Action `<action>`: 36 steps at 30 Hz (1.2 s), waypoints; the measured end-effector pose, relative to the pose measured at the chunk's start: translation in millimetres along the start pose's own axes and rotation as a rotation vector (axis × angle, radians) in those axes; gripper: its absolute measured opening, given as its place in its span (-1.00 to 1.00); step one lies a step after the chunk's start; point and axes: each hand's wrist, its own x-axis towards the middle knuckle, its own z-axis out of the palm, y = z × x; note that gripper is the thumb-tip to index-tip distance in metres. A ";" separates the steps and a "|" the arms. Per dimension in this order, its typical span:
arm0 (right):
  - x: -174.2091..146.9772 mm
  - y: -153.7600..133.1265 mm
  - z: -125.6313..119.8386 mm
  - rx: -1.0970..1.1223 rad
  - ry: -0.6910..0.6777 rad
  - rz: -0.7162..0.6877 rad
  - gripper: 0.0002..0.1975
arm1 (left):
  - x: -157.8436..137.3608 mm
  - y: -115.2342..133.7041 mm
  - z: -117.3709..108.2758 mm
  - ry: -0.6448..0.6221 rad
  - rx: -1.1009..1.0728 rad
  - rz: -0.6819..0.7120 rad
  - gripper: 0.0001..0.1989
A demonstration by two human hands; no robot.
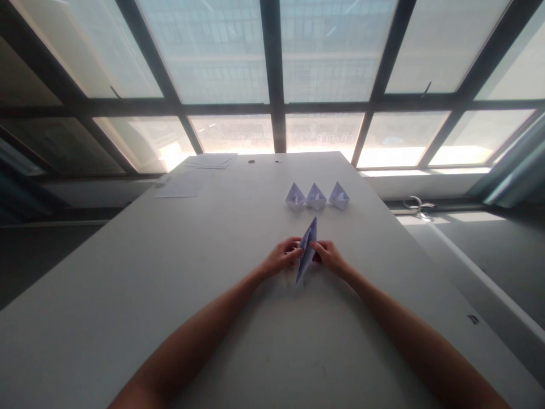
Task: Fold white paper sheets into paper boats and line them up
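Note:
Between my two hands is a folded paper boat (307, 250), held on edge just above the white table (191, 318), its long pointed ends up and down. My left hand (284, 255) pinches its left side with the thumb and fingers. On the opposite side, my right hand (327, 254) grips the paper, thumb on the near face; some of its fingers are hidden behind. Beyond my hands three finished-looking paper boats stand in a row: a left one (295, 196), a middle one (315, 197) and a right one (339, 196).
Flat white sheets of paper (183, 184) lie at the table's far left, with more sheets (213, 161) behind them. Two small round spots (251, 162) show near the far edge. Large windows (225, 51) rise beyond the table. Right of it lies a coiled silvery object (415, 203).

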 end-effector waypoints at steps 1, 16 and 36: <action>0.2 -0.5 0.2 -0.008 0.016 -0.008 -0.56 | 0.1 -0.7 -0.2 0.008 -0.020 0.001 -0.39; 4.8 2.5 0.4 -0.193 0.048 -0.057 -0.73 | 10.1 -12.9 -1.4 0.142 -0.034 -0.002 -0.55; 5.1 4.3 1.1 -0.240 0.054 -0.041 -0.69 | 9.1 -10.5 -1.2 0.197 0.073 0.010 -0.56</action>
